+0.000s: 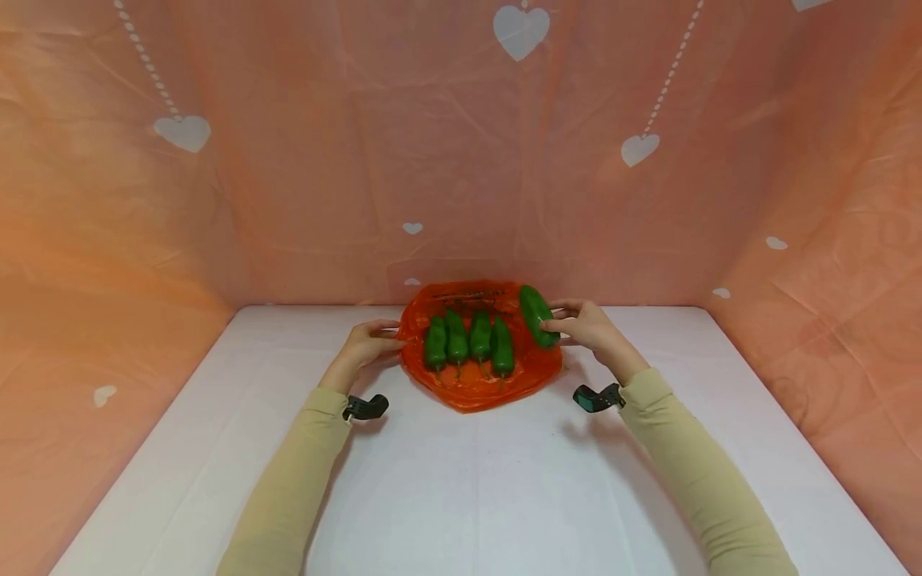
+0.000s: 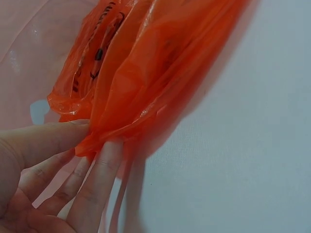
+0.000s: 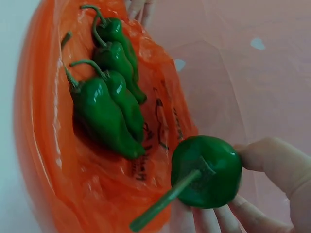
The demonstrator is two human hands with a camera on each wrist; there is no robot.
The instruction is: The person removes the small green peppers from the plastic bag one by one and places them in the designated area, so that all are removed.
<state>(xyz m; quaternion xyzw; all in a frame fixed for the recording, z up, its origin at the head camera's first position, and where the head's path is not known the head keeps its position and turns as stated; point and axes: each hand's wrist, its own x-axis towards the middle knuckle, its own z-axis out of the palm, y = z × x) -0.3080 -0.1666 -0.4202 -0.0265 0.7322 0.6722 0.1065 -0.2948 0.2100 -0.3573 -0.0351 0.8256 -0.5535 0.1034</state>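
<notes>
A green pepper point(image 1: 536, 316) is right of centre in the frame, over the right side of an orange bag point(image 1: 468, 396). Its long axis slants: tip toward the upper left, stem end toward the lower right. The right hand point(image 1: 592, 330) is nearer, just to the pepper's right, its grip pinching it between thumb and fingers, so the bag's middle lies left of this grip. There, four more peppers point(image 1: 480, 336) lie side by side, stems toward the bottom of the frame. The left hand point(image 1: 363, 348) pinches the bag's left edge. Beneath is a white worktop point(image 1: 468, 480). Whether the held pepper touches the bag, I cannot tell.
</notes>
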